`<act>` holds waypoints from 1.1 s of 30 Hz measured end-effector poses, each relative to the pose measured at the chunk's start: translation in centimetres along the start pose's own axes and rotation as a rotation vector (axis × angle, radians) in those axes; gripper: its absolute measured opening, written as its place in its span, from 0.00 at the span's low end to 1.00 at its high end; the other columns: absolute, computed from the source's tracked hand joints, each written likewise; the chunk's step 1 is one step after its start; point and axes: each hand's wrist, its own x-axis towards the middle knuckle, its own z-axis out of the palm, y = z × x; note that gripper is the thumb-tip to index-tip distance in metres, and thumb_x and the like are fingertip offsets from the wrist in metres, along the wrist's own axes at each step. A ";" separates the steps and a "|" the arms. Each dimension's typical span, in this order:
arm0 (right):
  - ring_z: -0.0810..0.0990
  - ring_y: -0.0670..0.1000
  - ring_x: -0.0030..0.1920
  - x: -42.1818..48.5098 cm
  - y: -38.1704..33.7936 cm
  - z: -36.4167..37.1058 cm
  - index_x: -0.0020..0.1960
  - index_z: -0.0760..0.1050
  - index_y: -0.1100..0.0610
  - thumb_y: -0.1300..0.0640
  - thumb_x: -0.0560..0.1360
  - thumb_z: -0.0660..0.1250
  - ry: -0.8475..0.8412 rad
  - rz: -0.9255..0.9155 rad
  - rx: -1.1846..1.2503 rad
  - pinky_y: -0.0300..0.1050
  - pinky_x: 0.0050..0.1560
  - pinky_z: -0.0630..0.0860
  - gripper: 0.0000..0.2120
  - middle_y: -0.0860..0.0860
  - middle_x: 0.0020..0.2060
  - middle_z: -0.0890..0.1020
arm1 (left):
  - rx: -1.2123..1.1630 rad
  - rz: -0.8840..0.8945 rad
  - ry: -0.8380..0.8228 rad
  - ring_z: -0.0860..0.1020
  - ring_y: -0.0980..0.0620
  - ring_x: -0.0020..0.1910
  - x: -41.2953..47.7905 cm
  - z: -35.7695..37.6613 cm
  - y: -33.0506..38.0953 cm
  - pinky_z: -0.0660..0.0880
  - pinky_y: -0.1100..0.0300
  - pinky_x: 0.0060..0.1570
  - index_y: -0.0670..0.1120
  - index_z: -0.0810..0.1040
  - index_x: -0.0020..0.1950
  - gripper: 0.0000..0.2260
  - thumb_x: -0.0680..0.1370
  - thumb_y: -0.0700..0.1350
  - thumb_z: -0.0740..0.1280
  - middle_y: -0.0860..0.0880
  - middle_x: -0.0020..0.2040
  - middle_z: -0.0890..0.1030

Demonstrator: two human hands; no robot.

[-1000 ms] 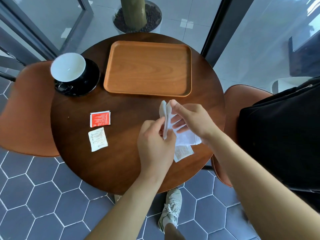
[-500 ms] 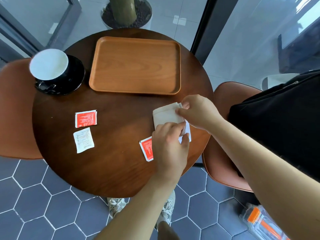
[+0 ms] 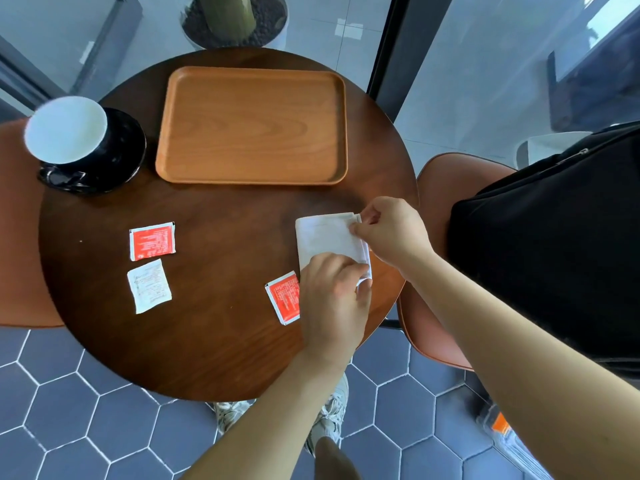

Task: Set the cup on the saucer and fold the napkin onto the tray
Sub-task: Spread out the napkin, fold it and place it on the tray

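Note:
A folded white napkin (image 3: pixel 327 237) lies flat on the round wooden table (image 3: pixel 214 341), near its right edge. My right hand (image 3: pixel 391 230) pinches the napkin's right edge. My left hand (image 3: pixel 334 299) pinches its near right corner, covering the lower part. The wooden tray (image 3: pixel 252 126) sits bare at the back of the table. At the far left a black cup with a white inside (image 3: pixel 65 133) stands on a black saucer (image 3: pixel 128 154).
Two red sachets (image 3: pixel 152 240) (image 3: pixel 285 299) and a white one (image 3: pixel 149 285) lie on the table. Orange chairs stand at the left (image 3: pixel 17 237) and right (image 3: pixel 440 271). A black bag (image 3: pixel 554 237) fills the right chair. A planter (image 3: pixel 235 19) stands beyond the table.
The napkin was held upright between both hands; it now lies flat on the table, folded. Both hands came down with it, and a red sachet shows beside my left hand.

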 end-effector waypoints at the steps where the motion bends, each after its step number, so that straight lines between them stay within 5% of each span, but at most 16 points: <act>1: 0.80 0.53 0.45 -0.1 0.1 0.0 0.44 0.78 0.55 0.57 0.72 0.70 0.001 -0.010 -0.029 0.44 0.39 0.71 0.02 0.48 0.42 0.82 | 0.005 0.023 -0.001 0.78 0.45 0.45 -0.1 0.1 -0.2 0.76 0.49 0.48 0.44 0.85 0.46 0.03 0.73 0.38 0.74 0.47 0.42 0.83; 6: 0.80 0.55 0.46 -0.5 0.6 0.1 0.45 0.78 0.56 0.60 0.73 0.68 0.006 -0.035 -0.063 0.46 0.44 0.74 0.02 0.51 0.43 0.83 | -0.011 0.096 0.001 0.78 0.45 0.47 -0.3 0.3 -0.9 0.74 0.48 0.49 0.44 0.84 0.44 0.05 0.72 0.38 0.69 0.48 0.41 0.82; 9: 0.80 0.54 0.47 -0.4 1.2 0.1 0.48 0.77 0.54 0.56 0.73 0.70 0.015 -0.029 -0.060 0.48 0.45 0.76 0.05 0.49 0.45 0.81 | 0.013 0.128 0.016 0.77 0.42 0.56 0.3 -0.1 -1.4 0.74 0.47 0.55 0.44 0.83 0.45 0.05 0.73 0.38 0.68 0.46 0.48 0.82; 12: 0.78 0.54 0.53 -0.6 1.7 0.5 0.65 0.74 0.52 0.54 0.74 0.70 0.094 -0.222 -0.196 0.49 0.47 0.77 0.20 0.49 0.58 0.78 | 0.199 0.155 -0.029 0.68 0.38 0.73 1.8 -0.3 -2.8 0.65 0.43 0.72 0.43 0.80 0.60 0.13 0.76 0.42 0.67 0.41 0.67 0.76; 15: 0.76 0.56 0.61 -0.8 2.6 0.7 0.72 0.72 0.52 0.57 0.77 0.69 0.126 -0.517 -0.356 0.53 0.53 0.79 0.24 0.47 0.67 0.78 | 0.411 0.125 -0.256 0.55 0.38 0.80 3.1 -0.1 -4.3 0.56 0.42 0.77 0.42 0.66 0.76 0.26 0.82 0.56 0.58 0.39 0.79 0.60; 20: 0.62 0.57 0.78 -0.5 5.6 1.1 0.78 0.65 0.55 0.51 0.85 0.54 0.063 -0.657 -0.563 0.60 0.76 0.61 0.22 0.48 0.76 0.69 | 0.520 0.160 -0.372 0.49 0.41 0.81 3.3 0.9 -5.7 0.53 0.42 0.78 0.43 0.53 0.81 0.35 0.82 0.65 0.41 0.40 0.82 0.52; 33: 0.57 0.56 0.80 -0.5 5.8 1.4 0.79 0.62 0.55 0.48 0.85 0.47 0.012 -0.619 -0.628 0.63 0.77 0.57 0.25 0.49 0.78 0.65 | 0.602 0.106 -0.419 0.46 0.40 0.81 3.3 1.5 -5.1 0.52 0.41 0.77 0.44 0.47 0.82 0.43 0.77 0.73 0.43 0.40 0.82 0.48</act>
